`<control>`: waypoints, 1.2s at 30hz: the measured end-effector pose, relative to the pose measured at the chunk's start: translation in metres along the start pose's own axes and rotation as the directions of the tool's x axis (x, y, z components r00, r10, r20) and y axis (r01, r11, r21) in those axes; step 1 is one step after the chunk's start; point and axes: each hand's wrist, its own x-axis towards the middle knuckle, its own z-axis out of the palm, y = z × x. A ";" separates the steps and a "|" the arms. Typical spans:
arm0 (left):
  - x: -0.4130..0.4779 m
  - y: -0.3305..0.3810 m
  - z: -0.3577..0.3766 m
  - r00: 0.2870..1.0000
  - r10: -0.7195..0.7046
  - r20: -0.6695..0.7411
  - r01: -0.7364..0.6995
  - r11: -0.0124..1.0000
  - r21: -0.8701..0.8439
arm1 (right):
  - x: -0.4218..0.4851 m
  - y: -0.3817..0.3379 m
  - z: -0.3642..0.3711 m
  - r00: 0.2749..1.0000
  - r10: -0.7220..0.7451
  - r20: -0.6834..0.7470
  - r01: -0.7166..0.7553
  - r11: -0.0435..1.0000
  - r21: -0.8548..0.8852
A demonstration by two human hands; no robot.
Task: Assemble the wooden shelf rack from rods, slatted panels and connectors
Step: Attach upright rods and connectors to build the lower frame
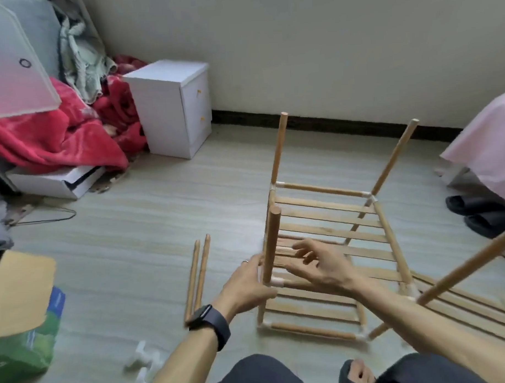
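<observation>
The partly built wooden rack [333, 231] stands on the floor with two slatted panels joined by white connectors [277, 282]. Four rods rise from its corners. The near-left rod [271, 242] stands upright, and my left hand [248, 283] rests against its lower part by the connector, fingers fairly straight. To the right of that rod, my right hand [319, 265] hovers over the slats with fingers spread and holds nothing. The near-right rod [463, 270] leans outward to the right. Two loose rods [197, 279] lie on the floor at the left.
Another slatted panel [464, 307] lies on the floor at the right. Loose white connectors [142, 355] sit near my left forearm. A white cabinet [171, 108], a red blanket [57, 135], a green bag [22, 342] and dark slippers [481, 215] ring the work area.
</observation>
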 end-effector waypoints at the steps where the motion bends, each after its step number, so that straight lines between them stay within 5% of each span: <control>1: -0.004 0.011 -0.009 0.999 0.049 -0.021 -0.050 0.995 -0.091 | -0.009 0.017 0.003 0.996 0.051 -0.075 -0.057 0.995 -0.082; 4: -0.015 0.056 -0.038 0.954 0.238 -0.180 -0.289 0.891 -0.350 | -0.034 0.057 0.023 0.972 0.193 -0.131 -0.226 0.922 -0.314; 7: -0.007 0.101 -0.055 0.861 0.342 -0.376 -0.488 0.765 -0.421 | -0.036 0.076 0.038 0.968 0.226 -0.107 -0.250 0.886 -0.391; 13: 0.018 0.138 -0.041 0.875 0.202 -0.440 -0.458 0.642 -0.616 | -0.018 0.087 0.030 0.975 0.191 -0.112 -0.220 0.887 -0.405; 23: 0.024 0.144 -0.030 0.842 0.122 -0.525 -0.457 0.680 -0.574 | -0.008 0.094 0.015 0.986 0.163 -0.043 -0.166 0.893 -0.419; 31: 0.026 0.097 -0.040 0.862 0.121 -0.492 -0.365 0.821 -0.438 | 0.012 0.081 0.015 0.960 0.279 0.026 -0.261 0.924 -0.278; 36: 0.019 -0.022 -0.029 0.791 -0.322 -0.520 0.147 0.925 -0.350 | 0.037 0.046 0.036 0.988 0.127 -0.084 -0.145 0.955 -0.260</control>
